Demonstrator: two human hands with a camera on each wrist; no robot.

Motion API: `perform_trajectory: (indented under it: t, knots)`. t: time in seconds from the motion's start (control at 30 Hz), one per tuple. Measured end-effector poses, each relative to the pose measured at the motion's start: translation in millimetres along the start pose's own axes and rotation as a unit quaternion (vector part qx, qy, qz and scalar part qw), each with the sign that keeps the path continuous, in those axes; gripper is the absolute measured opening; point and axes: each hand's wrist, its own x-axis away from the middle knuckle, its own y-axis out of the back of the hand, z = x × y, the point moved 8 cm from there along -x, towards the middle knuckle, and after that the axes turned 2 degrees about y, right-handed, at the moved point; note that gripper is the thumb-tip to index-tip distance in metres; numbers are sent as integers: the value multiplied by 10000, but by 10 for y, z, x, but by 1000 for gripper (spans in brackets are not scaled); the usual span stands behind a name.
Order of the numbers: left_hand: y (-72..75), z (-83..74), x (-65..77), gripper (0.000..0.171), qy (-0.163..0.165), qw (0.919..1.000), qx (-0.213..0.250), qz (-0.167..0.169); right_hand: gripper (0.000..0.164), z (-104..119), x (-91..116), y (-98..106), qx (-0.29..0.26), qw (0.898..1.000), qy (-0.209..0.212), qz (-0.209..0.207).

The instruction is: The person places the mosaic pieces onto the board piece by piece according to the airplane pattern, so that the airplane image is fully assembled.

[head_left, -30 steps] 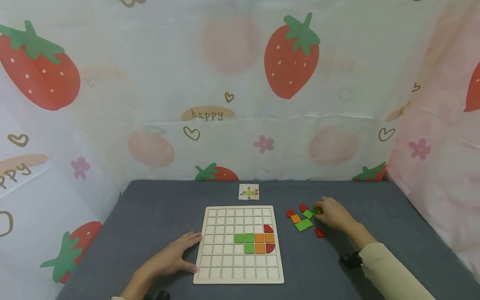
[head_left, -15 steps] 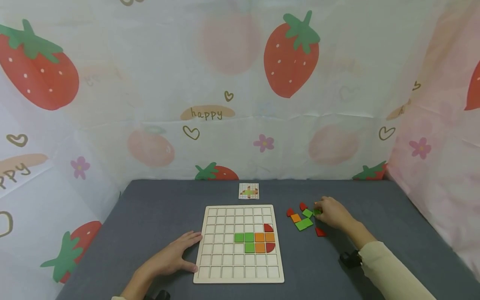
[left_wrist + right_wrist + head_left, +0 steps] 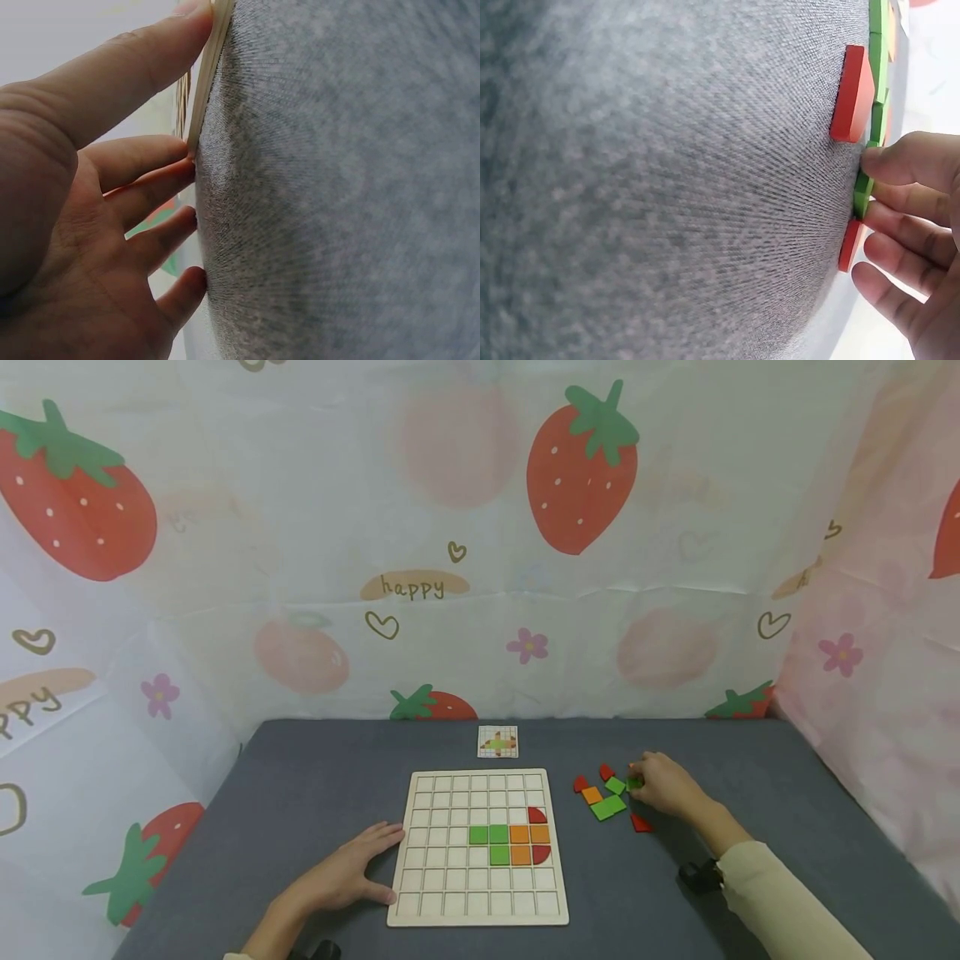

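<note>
A pale wooden grid board [image 3: 435, 883] lies on the table. Green and orange square tiles and red quarter-round tiles fill several cells at its centre and right. Along the board's left edge rests my left hand [image 3: 341, 868], fingers spread; the left wrist view has its thumb and fingertips touching the board's side [image 3: 208, 82]. Right of the board, my right hand [image 3: 669, 787] pinches a green tile [image 3: 863, 193] between thumb and forefinger, low at the cloth. Its fingers partly hide that tile in both views. A red tile [image 3: 853, 94] lies near the thumb.
Loose tiles lie between board and right hand: a green pair [image 3: 608, 808], an orange square [image 3: 592, 796], a small green tile [image 3: 615, 786] and several red ones. A small pattern card [image 3: 498, 742] lies behind the board. A strawberry-print curtain [image 3: 480, 527] encloses the table.
Both hands stay in nearly the same place. The head view shifts very slightly; tiles and board look unchanged.
</note>
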Motion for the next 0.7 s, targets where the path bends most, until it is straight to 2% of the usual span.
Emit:
perform_trajectory:
  t: [0.43,0.7]
  knots:
    - [4,12,-5,95,39,10000,-25,-21,23,22,3,18,-33,10000,-4,64]
    - [-3,23,-12,95,134,9998,90,70,26,-49,19,24,-261,9996,-21,-99]
